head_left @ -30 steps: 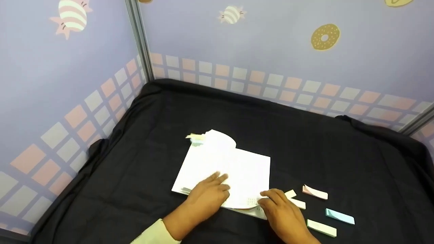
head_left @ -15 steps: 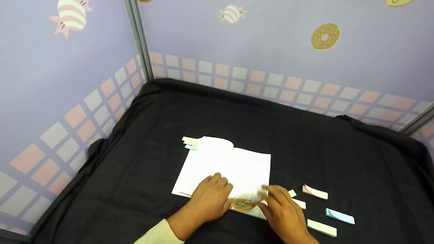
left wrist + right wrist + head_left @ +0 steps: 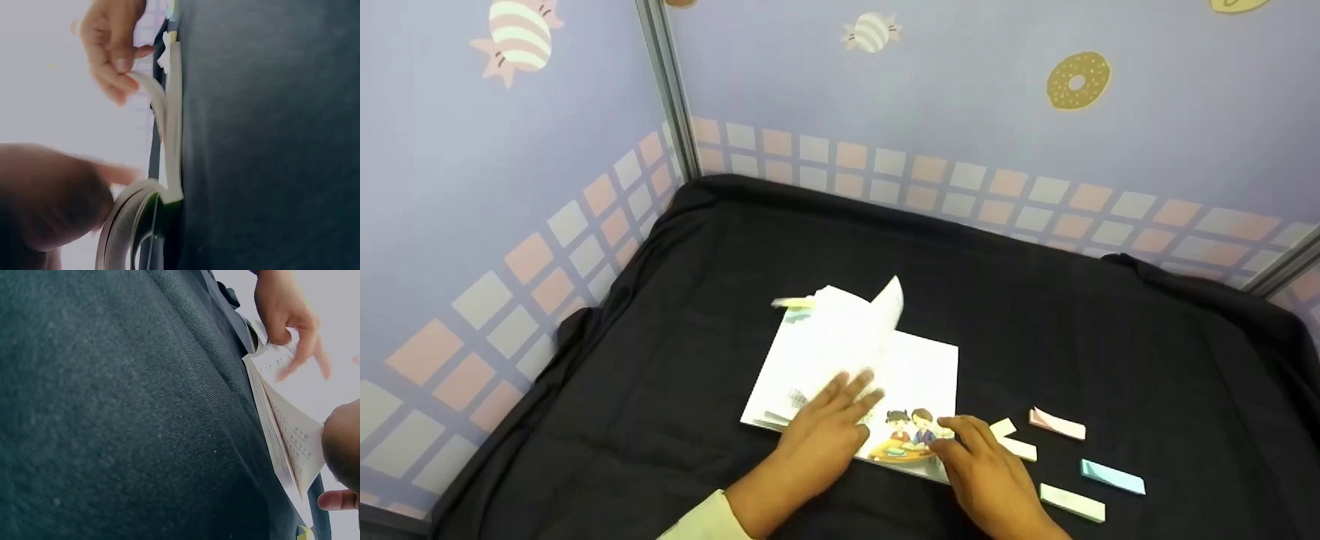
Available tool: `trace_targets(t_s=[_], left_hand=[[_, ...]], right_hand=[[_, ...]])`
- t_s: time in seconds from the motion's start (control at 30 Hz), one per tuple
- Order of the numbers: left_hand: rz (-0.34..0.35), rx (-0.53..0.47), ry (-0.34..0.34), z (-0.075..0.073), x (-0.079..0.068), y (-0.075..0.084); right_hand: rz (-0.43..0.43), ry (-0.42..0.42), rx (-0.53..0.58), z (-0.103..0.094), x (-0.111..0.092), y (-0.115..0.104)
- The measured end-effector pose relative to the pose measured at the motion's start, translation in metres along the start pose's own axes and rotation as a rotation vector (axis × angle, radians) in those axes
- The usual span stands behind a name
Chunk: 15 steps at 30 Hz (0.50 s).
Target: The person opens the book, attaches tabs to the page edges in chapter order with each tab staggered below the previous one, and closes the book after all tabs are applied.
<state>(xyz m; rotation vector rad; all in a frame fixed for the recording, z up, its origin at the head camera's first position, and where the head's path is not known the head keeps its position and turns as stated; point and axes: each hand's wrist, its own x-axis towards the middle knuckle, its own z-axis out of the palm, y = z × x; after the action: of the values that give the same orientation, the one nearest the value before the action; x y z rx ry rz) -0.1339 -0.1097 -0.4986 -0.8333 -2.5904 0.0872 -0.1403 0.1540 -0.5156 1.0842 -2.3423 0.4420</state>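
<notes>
An open book (image 3: pixel 924 367) with white pages lies on the black cloth, a coloured drawing of two children at the lower part of its right page. One leaf (image 3: pixel 889 307) stands up curved near the spine. My left hand (image 3: pixel 823 431) lies over the middle of the book with fingers stretched out. At the lower right corner my right hand (image 3: pixel 988 465) pinches page edges between thumb and fingers; in the left wrist view those pages (image 3: pixel 153 93) bend up from the block. Yellow and blue sticky tabs (image 3: pixel 796 306) stick out at the upper left edge.
Right of the book lie a pink sticky-tab pad (image 3: pixel 1057 424), a blue pad (image 3: pixel 1112 477), a green-edged pad (image 3: pixel 1072 503) and a pale yellow pad (image 3: pixel 1018 448), the last close beside my right hand. Patterned walls (image 3: pixel 960 112) stand behind and left of the black cloth (image 3: pixel 997 292).
Pages have turned over to the left, and the drawing on the right page has come into view. My left hand's fingers bent half a second ago and now stretch out; the right hand stays at the corner.
</notes>
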Motion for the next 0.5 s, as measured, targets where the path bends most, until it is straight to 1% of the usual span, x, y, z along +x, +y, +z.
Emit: trace_targets(t_s=[0.03, 0.07, 0.1, 0.2, 0.3, 0.37, 0.43, 0.5], left_hand=[[0.026, -0.008, -0.023, -0.0001, -0.0002, 0.0004], [0.038, -0.019, -0.043, 0.0001, -0.0005, 0.0008], [0.036, -0.033, -0.056, 0.0005, -0.0004, 0.0011], [-0.023, -0.086, -0.072, 0.0015, 0.0005, 0.0023], [-0.067, -0.093, -0.078, 0.0034, 0.0027, 0.0031], [-0.078, -0.078, -0.078, 0.0047, 0.0042, 0.0034], [-0.080, -0.063, -0.061, 0.0063, 0.0050, 0.0035], [-0.090, -0.063, -0.015, 0.0081, 0.0055, 0.0035]], right_hand=[[-0.007, 0.015, -0.005, 0.0003, 0.0003, 0.0003], [-0.015, 0.030, -0.010, 0.0002, 0.0010, 0.0005], [-0.021, 0.038, -0.008, 0.0001, 0.0015, 0.0006], [-0.030, 0.062, -0.003, -0.0011, 0.0037, -0.0001], [-0.032, 0.100, -0.003, -0.0025, 0.0063, -0.0015], [-0.034, 0.128, -0.003, -0.0031, 0.0080, -0.0024], [-0.027, 0.151, -0.010, -0.0039, 0.0091, -0.0036], [-0.009, 0.167, -0.018, -0.0049, 0.0092, -0.0046]])
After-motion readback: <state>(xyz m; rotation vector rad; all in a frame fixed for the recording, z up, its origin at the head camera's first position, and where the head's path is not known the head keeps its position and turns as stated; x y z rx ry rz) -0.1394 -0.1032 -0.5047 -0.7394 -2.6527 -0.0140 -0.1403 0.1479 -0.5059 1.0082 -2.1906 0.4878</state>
